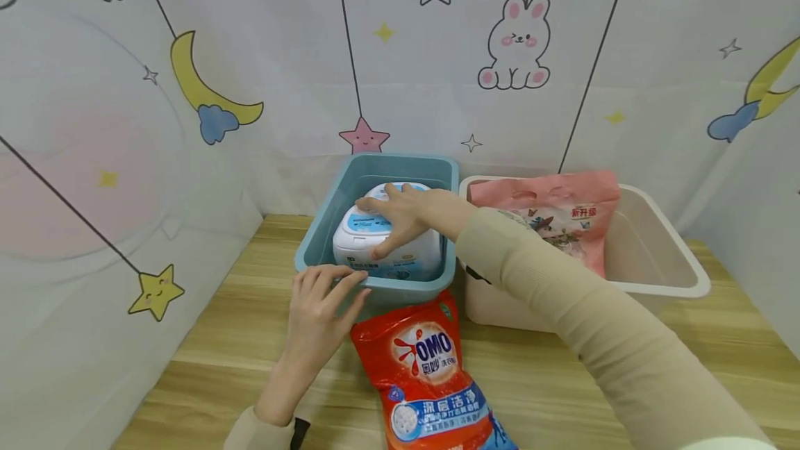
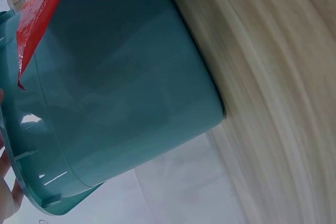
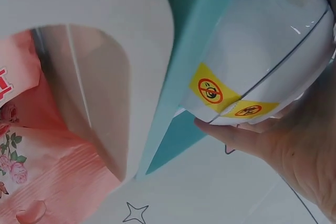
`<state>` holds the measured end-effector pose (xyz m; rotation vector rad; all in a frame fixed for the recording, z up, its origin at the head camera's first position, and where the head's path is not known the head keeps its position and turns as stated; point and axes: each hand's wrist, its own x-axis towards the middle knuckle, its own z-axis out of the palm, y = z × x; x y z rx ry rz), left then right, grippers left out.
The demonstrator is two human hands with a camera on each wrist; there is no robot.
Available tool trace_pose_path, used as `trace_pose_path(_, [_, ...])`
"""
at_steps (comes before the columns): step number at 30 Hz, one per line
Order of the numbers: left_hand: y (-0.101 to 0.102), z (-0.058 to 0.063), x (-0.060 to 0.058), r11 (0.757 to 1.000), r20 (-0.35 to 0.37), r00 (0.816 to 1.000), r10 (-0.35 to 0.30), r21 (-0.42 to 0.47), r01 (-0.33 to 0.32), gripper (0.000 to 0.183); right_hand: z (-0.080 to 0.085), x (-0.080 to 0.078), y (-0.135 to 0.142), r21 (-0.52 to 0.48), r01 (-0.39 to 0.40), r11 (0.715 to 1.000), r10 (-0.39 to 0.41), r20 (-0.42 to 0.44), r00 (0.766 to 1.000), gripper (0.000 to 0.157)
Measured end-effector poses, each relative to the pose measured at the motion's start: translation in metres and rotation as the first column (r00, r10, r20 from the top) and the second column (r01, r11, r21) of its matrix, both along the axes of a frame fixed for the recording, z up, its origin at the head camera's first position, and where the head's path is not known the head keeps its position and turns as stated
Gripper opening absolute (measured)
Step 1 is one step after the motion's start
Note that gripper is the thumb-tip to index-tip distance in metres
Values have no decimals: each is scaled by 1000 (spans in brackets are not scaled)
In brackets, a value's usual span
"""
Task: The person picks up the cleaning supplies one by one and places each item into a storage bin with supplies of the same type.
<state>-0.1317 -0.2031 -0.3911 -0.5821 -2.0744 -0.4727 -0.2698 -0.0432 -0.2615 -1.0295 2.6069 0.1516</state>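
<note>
Sitting under the gripping right hand (image 1: 412, 216), white tub (image 1: 360, 243) inside teal bin (image 1: 409, 285), left hand (image 1: 319, 311) holding its rim

Two bins: one teal bin (image 1: 412, 285), one cream bin (image 1: 650, 248); two bags: one red bag (image 1: 431, 373), one pink bag (image 1: 581, 231); one white tub (image 1: 414, 259); one wooden surface (image 1: 250, 311).

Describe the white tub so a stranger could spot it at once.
On the wooden table, find the blue bin, left of the beige bin. The tub is inside it, under the right hand. Unlike the red bag and the pink bag, it is white, rounded and lidded.
</note>
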Motion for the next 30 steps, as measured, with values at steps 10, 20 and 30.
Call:
trace_pose_path(10, [1, -1, 0, 1000, 3, 1000, 1, 1, -1, 22, 4, 1, -8, 58, 82, 995, -85, 58, 995, 96])
trace_pose_path(20, [1, -3, 0, 1000, -9, 1000, -1, 10, 1, 24, -3, -1, -12, 61, 116, 991, -120, 71, 990, 97])
trace_pose_path(30, [1, -1, 0, 1000, 11, 1000, 5, 10, -6, 23, -12, 0, -10, 38, 97, 995, -100, 77, 992, 97])
